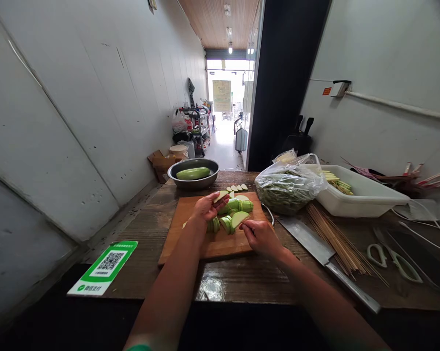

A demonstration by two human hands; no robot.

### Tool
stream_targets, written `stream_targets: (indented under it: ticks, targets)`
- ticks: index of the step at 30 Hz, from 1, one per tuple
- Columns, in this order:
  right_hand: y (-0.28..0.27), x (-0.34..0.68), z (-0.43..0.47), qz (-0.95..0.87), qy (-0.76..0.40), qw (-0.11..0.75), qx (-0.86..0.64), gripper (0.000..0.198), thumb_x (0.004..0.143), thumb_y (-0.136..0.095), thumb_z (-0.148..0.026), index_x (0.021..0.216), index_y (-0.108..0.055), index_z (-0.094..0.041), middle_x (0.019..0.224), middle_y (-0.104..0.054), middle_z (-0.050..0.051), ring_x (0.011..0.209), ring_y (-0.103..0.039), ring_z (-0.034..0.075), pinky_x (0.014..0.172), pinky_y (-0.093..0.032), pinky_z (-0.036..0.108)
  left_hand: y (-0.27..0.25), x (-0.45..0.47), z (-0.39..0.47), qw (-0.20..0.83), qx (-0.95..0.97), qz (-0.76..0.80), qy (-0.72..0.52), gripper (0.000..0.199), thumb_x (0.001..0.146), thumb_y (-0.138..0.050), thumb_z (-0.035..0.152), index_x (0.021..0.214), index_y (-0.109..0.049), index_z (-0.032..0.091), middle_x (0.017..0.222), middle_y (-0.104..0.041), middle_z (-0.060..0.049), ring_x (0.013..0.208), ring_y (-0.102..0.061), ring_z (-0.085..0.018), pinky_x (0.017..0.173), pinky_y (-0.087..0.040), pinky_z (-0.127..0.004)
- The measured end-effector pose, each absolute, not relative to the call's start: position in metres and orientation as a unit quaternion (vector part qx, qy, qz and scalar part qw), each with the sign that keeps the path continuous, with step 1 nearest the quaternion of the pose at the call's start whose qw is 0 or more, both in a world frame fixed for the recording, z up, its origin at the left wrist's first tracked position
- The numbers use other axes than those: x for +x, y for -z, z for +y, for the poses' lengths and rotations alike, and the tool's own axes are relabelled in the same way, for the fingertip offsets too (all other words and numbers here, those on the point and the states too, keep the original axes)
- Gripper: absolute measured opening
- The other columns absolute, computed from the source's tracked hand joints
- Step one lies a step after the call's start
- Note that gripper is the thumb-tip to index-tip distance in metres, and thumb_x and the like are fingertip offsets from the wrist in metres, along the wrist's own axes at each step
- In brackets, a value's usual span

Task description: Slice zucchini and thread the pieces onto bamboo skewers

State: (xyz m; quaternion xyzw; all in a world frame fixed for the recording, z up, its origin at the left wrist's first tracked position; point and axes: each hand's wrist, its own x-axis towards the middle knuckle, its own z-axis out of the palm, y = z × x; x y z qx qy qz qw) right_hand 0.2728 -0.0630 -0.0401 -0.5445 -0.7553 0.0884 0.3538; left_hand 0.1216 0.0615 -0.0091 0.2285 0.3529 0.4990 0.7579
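Note:
My left hand point(206, 207) pinches a pale half-round zucchini slice point(220, 196) above the cutting board. Over the board's right part, my right hand point(259, 236) is closed on what looks like a thin bamboo skewer, mostly hidden by the fingers. A larger zucchini slice point(239, 219) sits at the skewer's far end, just beyond my right fingertips. Between and below the hands, several cut zucchini pieces point(246, 206) lie in rows on the wooden cutting board point(214, 249). Behind the board lies a row of slices point(238, 188), apparently skewered.
A metal bowl point(194, 184) with a whole zucchini point(192, 173) stands at the back left. To the right are a plastic bag of greens point(291, 187), a white tub point(362, 197), a cleaver point(311, 241), bamboo skewers point(334, 239) and scissors point(397, 258). A QR-code sign point(105, 268) lies left.

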Motion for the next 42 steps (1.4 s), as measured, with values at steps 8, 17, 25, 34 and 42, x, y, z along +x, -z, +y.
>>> stream_targets:
  ticks: [8,17,25,34,42]
  targets:
    - [0.0392,0.2713,-0.0644,-0.755,-0.089,0.354,-0.545,0.022,0.083,-0.043,-0.015,0.077,-0.064,-0.017,0.072,-0.067,0.005,0.065,-0.061,0.015,0.058,-0.039,0.022,0.0084,0.1221,0.0602,0.756,0.227,0.355,-0.502,0.007,0.077,-0.051,0.0,0.078,-0.055,0.005,0.078,-0.065,-0.016,0.072,-0.065,-0.023,0.063,-0.056,-0.031]
    - [0.0353,0.2699,-0.068,-0.752,-0.096,0.349,-0.551,0.023,0.084,-0.042,-0.014,0.076,-0.063,-0.017,0.075,-0.068,0.005,0.068,-0.062,0.016,0.059,-0.039,0.022,0.0074,0.122,0.059,0.749,0.237,0.36,-0.503,0.008,0.078,-0.049,0.0,0.079,-0.056,0.004,0.077,-0.065,-0.017,0.07,-0.065,-0.022,0.064,-0.055,-0.03]
    - [0.0357,0.2697,-0.0682,-0.75,-0.093,0.342,-0.559,0.023,0.084,-0.042,-0.016,0.077,-0.064,-0.017,0.075,-0.068,0.006,0.068,-0.062,0.016,0.058,-0.038,0.022,0.0094,0.1219,0.0603,0.753,0.246,0.356,-0.496,0.007,0.078,-0.05,0.001,0.081,-0.056,0.004,0.077,-0.065,-0.016,0.071,-0.065,-0.022,0.063,-0.055,-0.03]
    - [0.0363,0.2701,-0.0673,-0.74,-0.107,0.347,-0.566,0.023,0.083,-0.043,-0.014,0.076,-0.065,-0.018,0.072,-0.068,0.005,0.066,-0.061,0.016,0.058,-0.039,0.022,0.0098,0.124,0.0585,0.751,0.256,0.352,-0.497,0.01,0.077,-0.053,0.001,0.085,-0.057,0.004,0.078,-0.065,-0.015,0.07,-0.065,-0.022,0.062,-0.056,-0.031]
    - [0.036,0.27,-0.0671,-0.734,-0.121,0.347,-0.571,0.023,0.083,-0.043,-0.013,0.071,-0.063,-0.016,0.069,-0.066,0.005,0.062,-0.059,0.015,0.054,-0.036,0.022,0.0155,0.1264,0.0612,0.749,0.279,0.353,-0.486,0.007,0.075,-0.053,0.001,0.075,-0.057,0.007,0.076,-0.065,-0.012,0.071,-0.065,-0.023,0.064,-0.056,-0.033]
